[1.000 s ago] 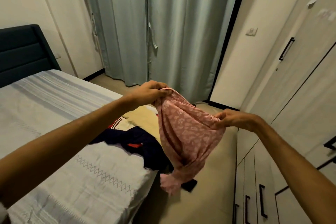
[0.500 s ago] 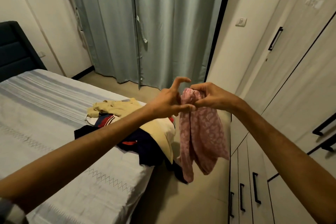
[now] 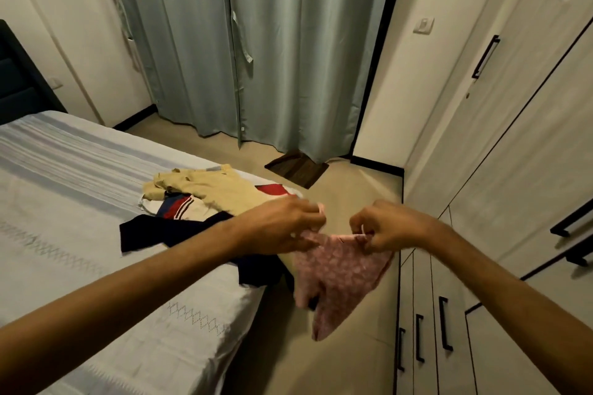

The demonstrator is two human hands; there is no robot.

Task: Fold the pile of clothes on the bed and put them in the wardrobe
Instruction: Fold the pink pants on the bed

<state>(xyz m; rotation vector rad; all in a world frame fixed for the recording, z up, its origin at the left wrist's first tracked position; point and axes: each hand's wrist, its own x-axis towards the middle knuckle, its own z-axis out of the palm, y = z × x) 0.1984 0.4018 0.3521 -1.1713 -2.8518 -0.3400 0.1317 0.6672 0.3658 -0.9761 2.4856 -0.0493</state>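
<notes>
Pink patterned cloth was the piece in play: the pink garment hung in the air at lower centre of the frame, off the corner of the bed and above the floor. The left hand pinched its top edge on one side, the right hand pinched it on the other, each grip closed tight on the fabric with fingers curled. Holding it up by two points along the top looked like a way to let the weight pull it flat and find its edges before a fold. Its top edge ran roughly left to right between the hands, sagging a little; the long axis dropped downward, the free end pointing at the floor.

Left of centre, the pile of clothes waited on the bed, tan on top, navy and red beneath. At right, the wardrobe stood closed.
</notes>
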